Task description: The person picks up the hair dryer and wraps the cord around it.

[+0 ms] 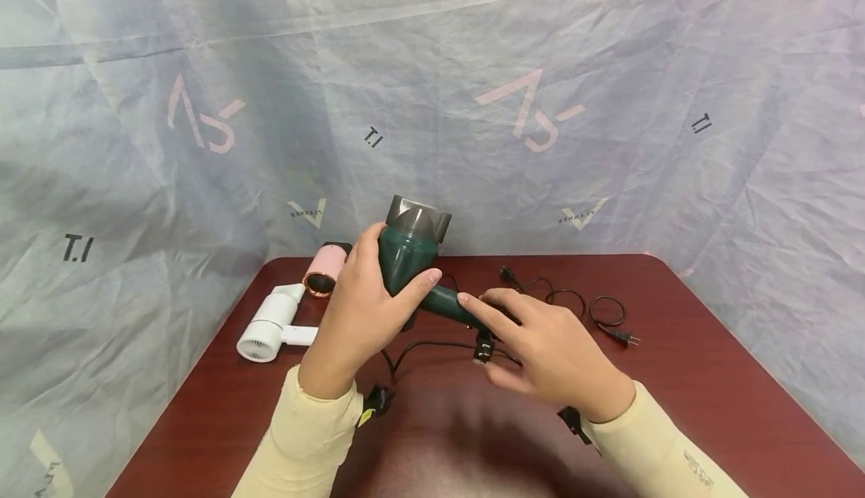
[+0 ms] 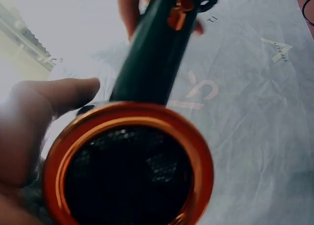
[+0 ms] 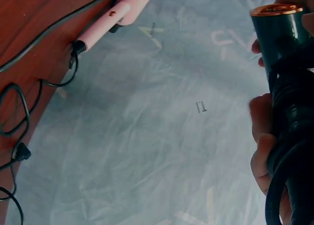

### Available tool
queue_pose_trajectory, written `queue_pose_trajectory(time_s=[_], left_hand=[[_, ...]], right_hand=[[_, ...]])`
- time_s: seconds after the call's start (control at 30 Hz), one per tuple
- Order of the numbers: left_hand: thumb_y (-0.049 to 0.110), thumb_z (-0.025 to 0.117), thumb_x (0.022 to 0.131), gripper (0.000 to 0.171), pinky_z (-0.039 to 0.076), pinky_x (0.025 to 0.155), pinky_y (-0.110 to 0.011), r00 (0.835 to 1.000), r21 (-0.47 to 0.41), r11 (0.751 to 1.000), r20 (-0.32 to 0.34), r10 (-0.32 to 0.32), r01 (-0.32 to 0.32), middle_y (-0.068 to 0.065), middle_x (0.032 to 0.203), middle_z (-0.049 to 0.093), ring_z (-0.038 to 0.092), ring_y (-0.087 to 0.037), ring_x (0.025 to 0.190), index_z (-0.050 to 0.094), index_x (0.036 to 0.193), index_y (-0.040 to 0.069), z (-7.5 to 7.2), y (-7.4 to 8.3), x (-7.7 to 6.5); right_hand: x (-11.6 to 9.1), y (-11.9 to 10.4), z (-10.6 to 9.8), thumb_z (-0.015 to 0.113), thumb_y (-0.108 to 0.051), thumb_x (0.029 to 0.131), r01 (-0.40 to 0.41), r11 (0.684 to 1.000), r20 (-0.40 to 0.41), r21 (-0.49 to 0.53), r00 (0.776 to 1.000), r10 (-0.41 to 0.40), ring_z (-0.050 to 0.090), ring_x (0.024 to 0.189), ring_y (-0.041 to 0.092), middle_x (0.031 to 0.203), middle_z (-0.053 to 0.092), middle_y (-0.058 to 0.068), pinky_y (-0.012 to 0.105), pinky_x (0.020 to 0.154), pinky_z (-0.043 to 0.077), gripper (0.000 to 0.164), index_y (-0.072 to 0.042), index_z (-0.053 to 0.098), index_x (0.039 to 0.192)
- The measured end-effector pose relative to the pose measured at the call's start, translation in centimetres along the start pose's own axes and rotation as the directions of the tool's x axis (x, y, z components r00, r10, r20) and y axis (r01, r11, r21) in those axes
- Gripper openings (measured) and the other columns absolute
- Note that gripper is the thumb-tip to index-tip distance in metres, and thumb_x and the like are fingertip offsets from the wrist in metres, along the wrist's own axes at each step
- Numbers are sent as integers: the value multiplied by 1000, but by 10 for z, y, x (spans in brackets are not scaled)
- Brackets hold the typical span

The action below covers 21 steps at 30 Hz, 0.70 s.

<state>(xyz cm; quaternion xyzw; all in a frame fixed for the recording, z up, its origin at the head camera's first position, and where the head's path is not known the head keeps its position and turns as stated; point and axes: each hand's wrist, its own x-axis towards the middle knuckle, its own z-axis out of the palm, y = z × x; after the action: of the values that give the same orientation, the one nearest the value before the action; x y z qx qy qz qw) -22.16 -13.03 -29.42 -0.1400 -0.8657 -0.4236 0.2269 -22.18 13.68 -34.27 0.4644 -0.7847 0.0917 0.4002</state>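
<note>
A dark green hair dryer (image 1: 408,259) with a grey nozzle is held up above the table, nozzle pointing up and away. My left hand (image 1: 365,299) grips its barrel, thumb across the near side. In the left wrist view the copper-rimmed air intake (image 2: 203,171) faces the camera, and a copper switch (image 2: 179,16) shows on the handle. My right hand (image 1: 550,340) holds the lower handle, index finger stretched along it. In the right wrist view, its fingers (image 3: 262,154) curl round the handle end, where a bundled black cord (image 3: 289,131) hangs close to the camera.
A white hair dryer (image 1: 266,325) lies on the left of the dark red table (image 1: 676,408). Behind it is a pink hair dryer (image 1: 327,267). Black cords with a plug (image 1: 626,339) lie at the right. A printed grey sheet (image 1: 432,107) hangs around the table.
</note>
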Motion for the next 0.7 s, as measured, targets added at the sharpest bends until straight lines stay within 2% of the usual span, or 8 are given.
queue_pose_trajectory(time_s=[0.13,0.23,0.37,0.5,0.63,0.7], left_hand=[[63,67,91,87,53,94,-46,998,-36,999,51,28,-26,-5,132,54,57,-22,111,32,157,18,0,-2,3],[60,65,94,83,50,101,-48,997,-56,997,57,55,-52,-5,140,51,54,-21,123,32,157,17,2,-4,5],[55,65,96,80,46,108,-49,996,-31,997,49,75,-74,-6,149,45,47,-23,135,33,157,14,4,-7,4],[48,67,97,77,44,109,-52,993,47,994,67,97,-100,-11,149,45,46,-28,135,35,155,7,6,-18,2],[43,70,96,76,41,111,-57,989,169,976,92,119,-134,-17,147,48,47,-34,136,39,151,0,8,-42,-2],[43,71,95,76,39,111,-61,989,229,965,102,109,-130,-19,145,48,46,-36,137,41,149,0,7,-55,-3]], right_hand=[[-6,4,3,70,-40,86,-39,999,0,29,999,39,47,70,6,117,63,3,24,54,45,71,-20,53,153],[-13,9,5,70,-40,86,-86,996,4,40,996,86,43,67,4,116,63,3,22,54,41,71,-21,54,153],[-27,21,7,71,-40,86,-186,982,44,26,982,185,38,62,1,118,63,2,21,54,38,73,-25,50,155],[-44,39,4,74,-40,86,-299,954,70,2,952,299,40,60,0,119,63,0,20,53,37,76,-27,48,156],[-64,59,1,78,-39,84,-388,921,70,-36,918,389,45,62,3,115,62,0,23,53,41,77,-27,51,154],[-75,70,0,79,-38,83,-430,901,65,-60,899,434,48,62,5,114,62,1,25,53,42,76,-28,52,154]])
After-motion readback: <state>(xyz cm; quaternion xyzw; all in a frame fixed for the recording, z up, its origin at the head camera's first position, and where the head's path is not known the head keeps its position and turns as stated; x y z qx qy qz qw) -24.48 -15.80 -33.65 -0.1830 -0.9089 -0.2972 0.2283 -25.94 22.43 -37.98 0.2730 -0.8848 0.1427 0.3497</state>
